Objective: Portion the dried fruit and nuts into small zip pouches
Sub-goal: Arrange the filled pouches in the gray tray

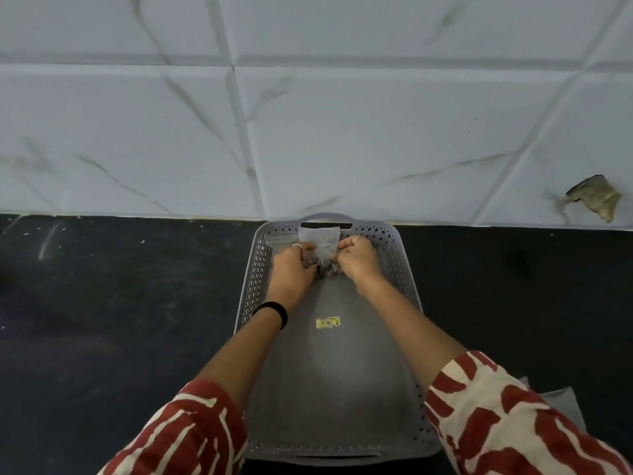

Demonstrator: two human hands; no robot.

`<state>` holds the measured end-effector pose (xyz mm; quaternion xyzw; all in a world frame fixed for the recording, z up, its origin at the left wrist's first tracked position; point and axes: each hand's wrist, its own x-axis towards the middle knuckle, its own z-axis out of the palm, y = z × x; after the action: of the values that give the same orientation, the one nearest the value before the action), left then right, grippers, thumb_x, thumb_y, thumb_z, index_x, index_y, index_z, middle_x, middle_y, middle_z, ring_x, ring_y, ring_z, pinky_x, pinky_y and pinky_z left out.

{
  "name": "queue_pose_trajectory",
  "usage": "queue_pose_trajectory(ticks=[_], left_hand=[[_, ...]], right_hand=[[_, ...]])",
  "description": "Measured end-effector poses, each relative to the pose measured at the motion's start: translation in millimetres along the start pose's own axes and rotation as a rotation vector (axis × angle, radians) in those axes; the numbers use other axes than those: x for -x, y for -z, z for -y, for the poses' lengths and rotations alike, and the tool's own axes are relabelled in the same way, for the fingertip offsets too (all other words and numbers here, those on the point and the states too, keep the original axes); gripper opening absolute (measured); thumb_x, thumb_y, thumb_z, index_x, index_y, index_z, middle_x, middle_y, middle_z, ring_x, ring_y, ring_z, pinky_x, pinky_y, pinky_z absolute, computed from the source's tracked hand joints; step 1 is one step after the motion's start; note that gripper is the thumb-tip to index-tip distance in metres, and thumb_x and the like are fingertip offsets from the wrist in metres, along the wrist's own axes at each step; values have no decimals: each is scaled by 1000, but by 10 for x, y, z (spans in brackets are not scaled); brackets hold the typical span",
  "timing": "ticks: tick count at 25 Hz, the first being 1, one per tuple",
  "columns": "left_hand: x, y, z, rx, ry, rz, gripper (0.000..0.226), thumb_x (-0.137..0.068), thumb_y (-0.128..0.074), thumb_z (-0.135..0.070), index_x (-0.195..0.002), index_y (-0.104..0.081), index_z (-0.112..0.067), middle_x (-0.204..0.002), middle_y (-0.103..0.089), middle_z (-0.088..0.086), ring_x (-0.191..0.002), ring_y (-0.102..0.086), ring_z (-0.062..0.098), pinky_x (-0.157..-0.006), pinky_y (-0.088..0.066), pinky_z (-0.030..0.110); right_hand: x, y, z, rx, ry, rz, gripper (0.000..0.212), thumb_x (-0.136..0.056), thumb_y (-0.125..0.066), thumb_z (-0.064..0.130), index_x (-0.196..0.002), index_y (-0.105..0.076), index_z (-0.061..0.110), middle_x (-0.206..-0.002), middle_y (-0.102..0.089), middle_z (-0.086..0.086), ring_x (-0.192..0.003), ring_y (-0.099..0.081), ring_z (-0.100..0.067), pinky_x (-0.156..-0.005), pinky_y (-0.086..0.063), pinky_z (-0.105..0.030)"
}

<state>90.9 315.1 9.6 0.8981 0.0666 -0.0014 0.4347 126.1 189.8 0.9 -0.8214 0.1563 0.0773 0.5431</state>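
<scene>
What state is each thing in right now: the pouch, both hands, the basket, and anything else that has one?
Pouch: clear, upright at the basket's far end, dark pieces inside; whether its zip is sealed cannot be told.
Left hand: grips the pouch's left side.
Right hand: grips the pouch's right side.
Basket: grey, flat on the dark counter, a yellow sticker on its floor.
Second pouch: partly hidden behind the left hand; contents unclear.

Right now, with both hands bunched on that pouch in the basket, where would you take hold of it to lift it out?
Take the pouch by its flat upper flap, coming down from above at the far end of the basket. The flap stands clear above the left hand and right hand, while the dark contents sit low between them, so it would likely hang upright.
</scene>
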Motion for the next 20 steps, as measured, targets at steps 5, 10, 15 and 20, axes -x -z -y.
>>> queue_pose_trajectory(ticks=[5, 10, 15, 20], left_hand=[[-71, -39, 86, -102, -2, 4, 31, -85, -66, -3, -116, -64, -2, -118, -61, 13, -105, -61, 24, -97, -47, 27], [125, 45, -27, -141, -7, -15, 40, -88, -65, -10, -126, -58, -2, -133, -44, 15, -120, -49, 27, -105, -32, 21], [768, 19, -521, -102, -35, 14, 33, -88, -65, -23, -118, -62, -8, -131, -48, 10, -121, -47, 21, -99, -33, 19], [1478, -429, -1250, 67, -176, 132, 28, -90, -64, -22, -117, -62, -17, -122, -55, -2, -108, -50, 9, -92, -43, 23]], right_hand=[[-14, -90, -6, 127, 48, -44, 21, -81, -56, -7, -97, -60, 7, -104, -65, -12, -89, -60, -20, -68, -47, -26], [291, 211, 31, 230, 179, 72, 29, -89, -60, 11, -118, -55, 10, -110, -60, -4, -90, -54, -11, -75, -43, -23], [1140, 1174, -32, 190, 413, 130, 12, -92, -58, 16, -101, -66, 19, -92, -66, 5, -84, -64, -8, -78, -52, -21], [1761, 2225, -487, 185, 277, -51, 18, -92, -56, 8, -94, -64, 24, -86, -68, 1, -76, -67, -9, -75, -54, -25]])
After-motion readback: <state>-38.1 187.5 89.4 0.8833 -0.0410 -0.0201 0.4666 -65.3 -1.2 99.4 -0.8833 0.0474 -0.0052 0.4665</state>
